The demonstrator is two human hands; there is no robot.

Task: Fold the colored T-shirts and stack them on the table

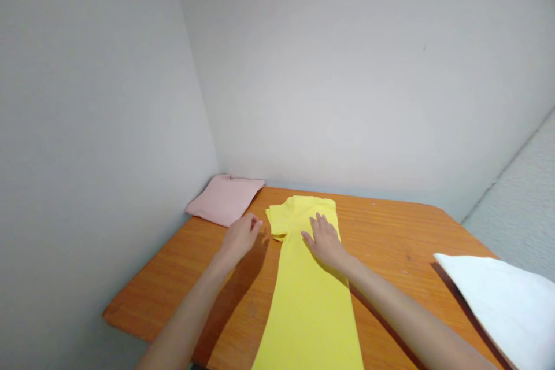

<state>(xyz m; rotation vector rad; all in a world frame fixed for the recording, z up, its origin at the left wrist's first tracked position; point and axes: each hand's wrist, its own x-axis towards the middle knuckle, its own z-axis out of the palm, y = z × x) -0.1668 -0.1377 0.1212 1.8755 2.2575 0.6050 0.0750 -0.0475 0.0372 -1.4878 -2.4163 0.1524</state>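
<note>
A yellow T-shirt (314, 300) lies lengthwise on the wooden table, folded in half, with its short sleeves (277, 221) stacked at the left. My right hand (325, 240) rests palm down on the upper part of the shirt, its fingers stretched out and slightly apart. Left of the sleeves, my left hand (243, 233) hovers over the table with curled fingers drawn together. No cloth shows in it, and a small gap separates it from the shirt. The lower end of the shirt runs out of view at the bottom.
On the orange-brown table (385, 237), a folded pink cloth (228, 198) lies in the far left corner against the wall. A white cloth (507, 300) lies at the right edge. Pale walls (347, 81) enclose the table at the back and sides.
</note>
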